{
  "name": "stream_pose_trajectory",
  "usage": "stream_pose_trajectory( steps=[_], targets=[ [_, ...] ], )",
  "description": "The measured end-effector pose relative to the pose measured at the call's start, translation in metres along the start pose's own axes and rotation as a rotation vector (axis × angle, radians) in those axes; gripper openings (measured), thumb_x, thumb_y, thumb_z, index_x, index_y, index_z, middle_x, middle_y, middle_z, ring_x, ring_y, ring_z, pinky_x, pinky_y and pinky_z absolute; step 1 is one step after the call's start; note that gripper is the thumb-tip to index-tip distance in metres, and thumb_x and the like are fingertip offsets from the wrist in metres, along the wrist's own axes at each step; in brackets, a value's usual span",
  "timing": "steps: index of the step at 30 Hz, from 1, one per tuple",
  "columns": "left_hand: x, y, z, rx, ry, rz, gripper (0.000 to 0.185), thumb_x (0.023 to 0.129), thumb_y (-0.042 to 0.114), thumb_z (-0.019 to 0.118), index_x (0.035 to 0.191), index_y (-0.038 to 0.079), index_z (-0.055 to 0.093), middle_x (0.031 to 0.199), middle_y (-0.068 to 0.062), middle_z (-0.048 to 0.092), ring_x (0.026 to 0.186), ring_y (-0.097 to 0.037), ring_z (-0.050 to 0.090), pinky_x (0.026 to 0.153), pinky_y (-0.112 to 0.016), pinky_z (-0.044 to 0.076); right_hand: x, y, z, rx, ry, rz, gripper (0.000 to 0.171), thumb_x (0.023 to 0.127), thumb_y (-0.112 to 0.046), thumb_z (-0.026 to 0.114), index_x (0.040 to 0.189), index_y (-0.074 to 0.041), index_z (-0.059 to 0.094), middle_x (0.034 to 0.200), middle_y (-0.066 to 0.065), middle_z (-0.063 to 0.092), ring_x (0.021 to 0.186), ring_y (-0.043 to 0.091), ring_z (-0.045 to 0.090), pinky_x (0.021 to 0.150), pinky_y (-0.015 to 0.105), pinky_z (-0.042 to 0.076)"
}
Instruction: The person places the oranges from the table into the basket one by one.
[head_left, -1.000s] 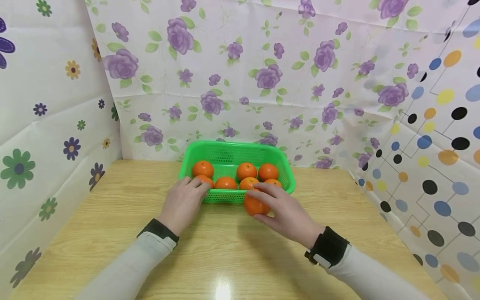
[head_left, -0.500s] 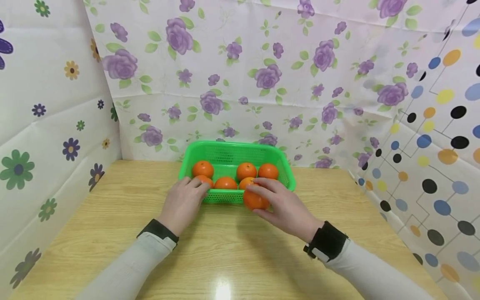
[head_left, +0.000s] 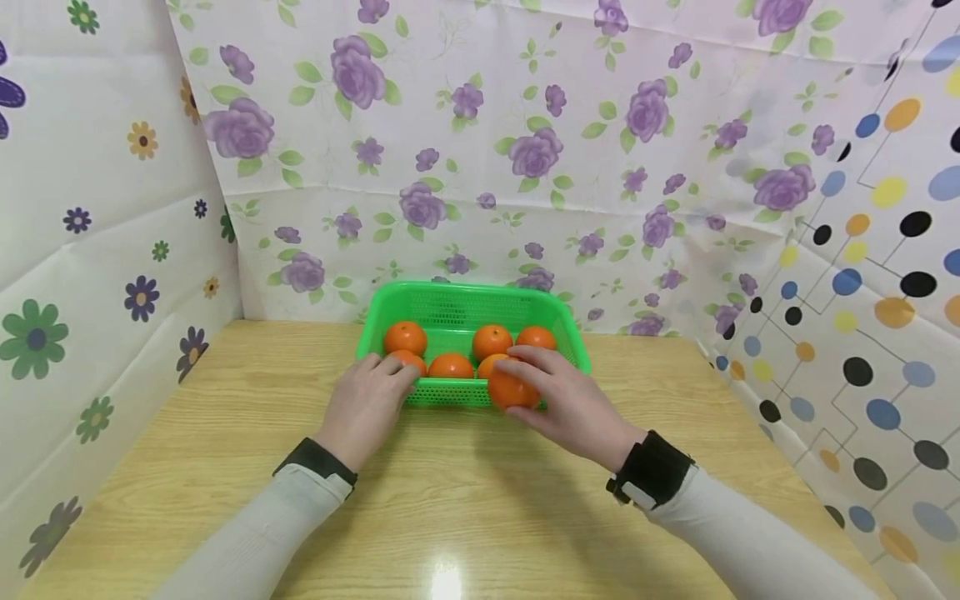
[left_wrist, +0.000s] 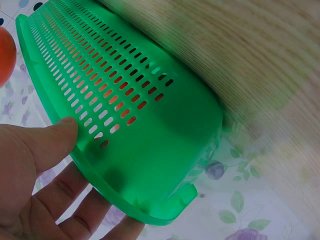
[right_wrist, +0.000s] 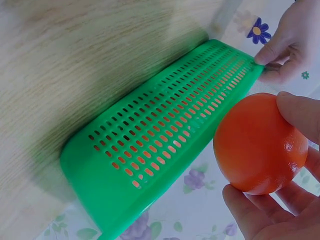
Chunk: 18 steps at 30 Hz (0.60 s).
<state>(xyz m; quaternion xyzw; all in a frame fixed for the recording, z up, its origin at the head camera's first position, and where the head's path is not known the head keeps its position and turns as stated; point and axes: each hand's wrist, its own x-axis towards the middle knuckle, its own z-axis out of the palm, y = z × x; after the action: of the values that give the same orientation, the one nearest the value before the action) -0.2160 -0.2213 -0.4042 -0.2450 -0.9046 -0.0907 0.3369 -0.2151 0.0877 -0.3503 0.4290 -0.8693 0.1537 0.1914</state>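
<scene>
A green slotted basket (head_left: 465, 302) stands at the table's far middle with several oranges (head_left: 406, 337) inside. My left hand (head_left: 390, 379) pinches the basket's near-left corner; in the left wrist view its thumb (left_wrist: 60, 132) presses on the slotted wall (left_wrist: 150, 125) and the fingers curl under the rim. My right hand (head_left: 528, 383) grips one orange (head_left: 508, 392) just at the basket's front rim, right of centre. The right wrist view shows that orange (right_wrist: 260, 145) held off the table beside the basket wall (right_wrist: 165, 145).
The wooden table (head_left: 450, 500) is walled by flowered sheets at the back (head_left: 480, 167) and left (head_left: 90, 250), and a dotted sheet at the right (head_left: 862, 333). Both sleeved forearms lie over the table's near half.
My right hand has carried the orange away from me and a little upward, from in front of the basket to its front rim. The left hand has stayed on the basket corner.
</scene>
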Motion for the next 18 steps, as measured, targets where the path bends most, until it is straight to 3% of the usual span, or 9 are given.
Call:
stream_pose_trajectory(
  steps=[10,18],
  targets=[
    [0.000,0.000,0.001,0.001,-0.004,-0.002,0.024,0.081,0.015,0.084,0.100,0.017,0.069,0.098,0.000,0.068,0.077,-0.026,0.052,0.066,-0.034,0.046,0.009,0.005,0.000,0.006,-0.025,0.028,0.061,0.085,-0.029,0.084,0.139,-0.022,0.058,0.139,0.002,0.051,0.126,0.022,0.050,0.099,0.039,0.050],
    [0.000,-0.001,0.001,-0.001,0.002,0.005,0.024,0.081,0.016,0.084,0.100,0.017,0.069,0.098,0.000,0.068,0.076,-0.026,0.052,0.066,-0.034,0.046,0.016,0.008,0.003,0.017,0.004,0.021,0.063,0.082,-0.026,0.086,0.139,-0.018,0.060,0.139,0.004,0.053,0.125,0.023,0.052,0.099,0.040,0.049]
  ],
)
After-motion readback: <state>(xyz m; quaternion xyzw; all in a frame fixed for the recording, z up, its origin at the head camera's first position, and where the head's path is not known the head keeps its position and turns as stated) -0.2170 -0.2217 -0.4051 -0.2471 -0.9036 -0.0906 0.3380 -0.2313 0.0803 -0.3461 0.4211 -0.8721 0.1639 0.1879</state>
